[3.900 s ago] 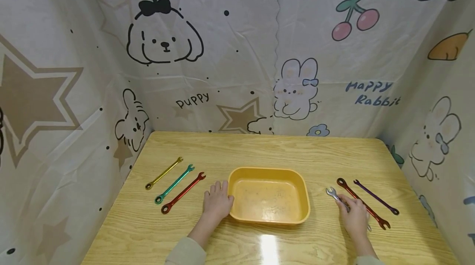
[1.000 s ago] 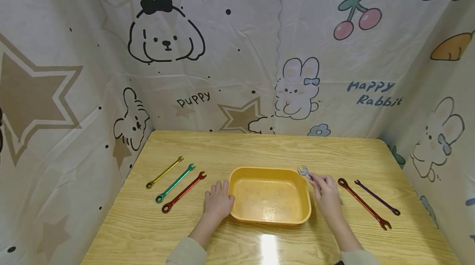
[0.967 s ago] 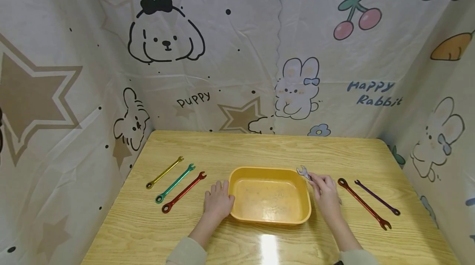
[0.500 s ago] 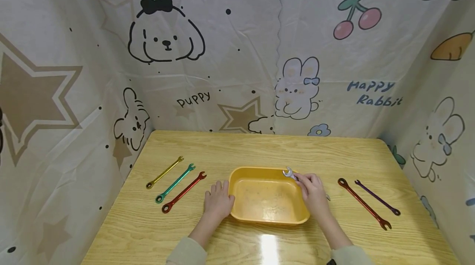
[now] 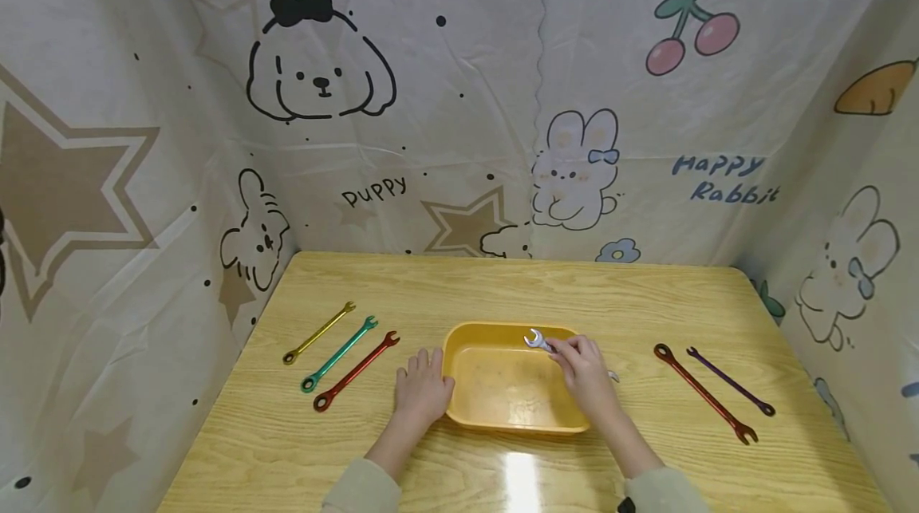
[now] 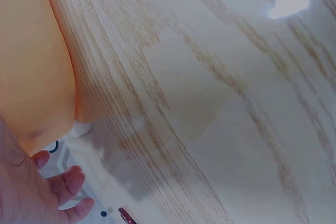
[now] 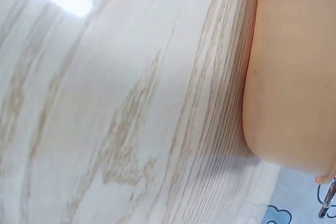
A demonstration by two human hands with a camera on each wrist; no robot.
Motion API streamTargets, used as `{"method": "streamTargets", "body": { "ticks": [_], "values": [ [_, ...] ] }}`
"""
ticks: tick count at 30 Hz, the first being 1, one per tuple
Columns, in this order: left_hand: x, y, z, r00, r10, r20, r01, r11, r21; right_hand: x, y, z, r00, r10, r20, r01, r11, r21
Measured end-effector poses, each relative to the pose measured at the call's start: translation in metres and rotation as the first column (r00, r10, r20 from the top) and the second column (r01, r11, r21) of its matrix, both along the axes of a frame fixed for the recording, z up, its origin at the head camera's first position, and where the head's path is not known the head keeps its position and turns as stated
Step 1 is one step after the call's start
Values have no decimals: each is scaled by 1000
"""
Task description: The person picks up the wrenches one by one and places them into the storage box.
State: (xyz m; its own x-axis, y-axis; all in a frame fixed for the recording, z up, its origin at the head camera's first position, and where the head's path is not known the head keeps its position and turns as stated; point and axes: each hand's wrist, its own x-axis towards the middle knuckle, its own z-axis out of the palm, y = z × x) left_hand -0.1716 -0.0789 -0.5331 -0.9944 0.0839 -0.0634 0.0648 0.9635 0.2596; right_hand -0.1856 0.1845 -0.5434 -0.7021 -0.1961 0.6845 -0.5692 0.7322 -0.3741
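In the head view, my right hand [image 5: 587, 377] pinches a silver combination wrench [image 5: 537, 340] over the right part of a yellow plastic bin [image 5: 520, 428]. The wrench's open end points left above the bin, and its other end shows past the right side of my hand. My fingers hide its middle. In the right wrist view, only a bit of the wrench [image 7: 327, 200] appears at the lower right edge. My left hand [image 5: 421, 392] rests at the bin's left rim, thumb against the rim. Its fingers [image 6: 68, 184] are loosely extended beside the bin's wall [image 6: 37, 66].
Left of the bin lie a yellow wrench [image 5: 318, 333], a green wrench [image 5: 339, 355] and a red wrench [image 5: 356, 372]. To the right lie a dark red wrench [image 5: 706, 393] and a purple wrench [image 5: 731, 381]. Printed cloth [image 5: 474, 98] surrounds the wooden table [image 5: 517, 290].
My right hand picked up the silver wrench from beside the dark red one and carried it left, from the table to over the bin. My left hand has stayed at the rim.
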Motion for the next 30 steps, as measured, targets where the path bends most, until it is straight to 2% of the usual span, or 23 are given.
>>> {"method": "streamTargets", "body": {
  "ticks": [12, 21, 30],
  "values": [
    [0, 0, 0, 1000, 1, 11, -1, 1000, -12, -1, -18, -5, 993, 83, -80, -79, 996, 53],
    [0, 1, 1, 1000, 4, 19, -3, 1000, -9, 1, -28, -5, 992, 113, -63, -108, 991, 84],
    [0, 1, 2, 1000, -1, 11, 1, 1000, -7, -1, -31, -12, 994, 105, 11, -106, 987, 121]
  ]
}}
